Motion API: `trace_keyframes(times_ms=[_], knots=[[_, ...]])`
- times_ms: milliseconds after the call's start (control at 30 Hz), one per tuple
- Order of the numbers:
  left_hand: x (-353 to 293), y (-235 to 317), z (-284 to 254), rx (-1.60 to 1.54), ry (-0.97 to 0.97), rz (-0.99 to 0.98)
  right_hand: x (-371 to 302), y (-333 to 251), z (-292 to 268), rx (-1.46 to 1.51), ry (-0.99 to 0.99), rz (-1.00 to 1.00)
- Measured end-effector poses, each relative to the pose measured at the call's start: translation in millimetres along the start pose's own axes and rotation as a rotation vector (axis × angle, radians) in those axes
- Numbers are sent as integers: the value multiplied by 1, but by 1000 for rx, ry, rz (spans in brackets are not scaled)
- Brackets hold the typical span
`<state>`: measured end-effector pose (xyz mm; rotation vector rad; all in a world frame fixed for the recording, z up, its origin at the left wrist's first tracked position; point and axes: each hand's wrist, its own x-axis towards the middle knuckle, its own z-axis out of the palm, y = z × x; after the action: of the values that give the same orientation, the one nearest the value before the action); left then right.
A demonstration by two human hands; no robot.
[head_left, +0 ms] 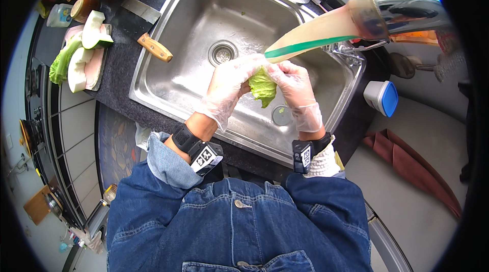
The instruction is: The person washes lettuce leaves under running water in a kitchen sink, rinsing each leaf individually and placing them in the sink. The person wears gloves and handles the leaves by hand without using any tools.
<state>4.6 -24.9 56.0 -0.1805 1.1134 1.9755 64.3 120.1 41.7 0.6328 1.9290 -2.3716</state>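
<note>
Well, a green lettuce leaf (263, 88) hangs between two hands over the metal sink (196, 27), just below the tip of a cream hose (326, 30) with a green stripe. The left hand (229, 82), in a clear glove, bends its fingers in against the leaf's left side; its fingertips are partly hidden. The right hand (294, 86), gloved too, pinches the leaf's upper right edge between thumb and fingers. As for markings, each wrist wears a black device, the left one (206, 158) and the right one (303, 157), with a black-and-white square label; a small clear container (60, 15) at the upper left carries a blue label, its print too small to read. The leaf's long axis runs roughly straight away from the wearer, its ruffled free end pointing back toward the jacket (239, 231). A wooden-handled knife (154, 47) rests at the sink's left rim.
</note>
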Motion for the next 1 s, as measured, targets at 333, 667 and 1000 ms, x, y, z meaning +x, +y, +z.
trace_keyframes(times_ms=[333, 667, 1000], knots=[[14, 6, -14, -242, -102, -39, 9, 42, -1, 504, -140, 117], [28, -8, -24, 308, 110, 191, -13, 34, -16, 222, 48, 50], [34, -32, -39, -196, 284, 94, -6, 25, -9, 601, -53, 131]])
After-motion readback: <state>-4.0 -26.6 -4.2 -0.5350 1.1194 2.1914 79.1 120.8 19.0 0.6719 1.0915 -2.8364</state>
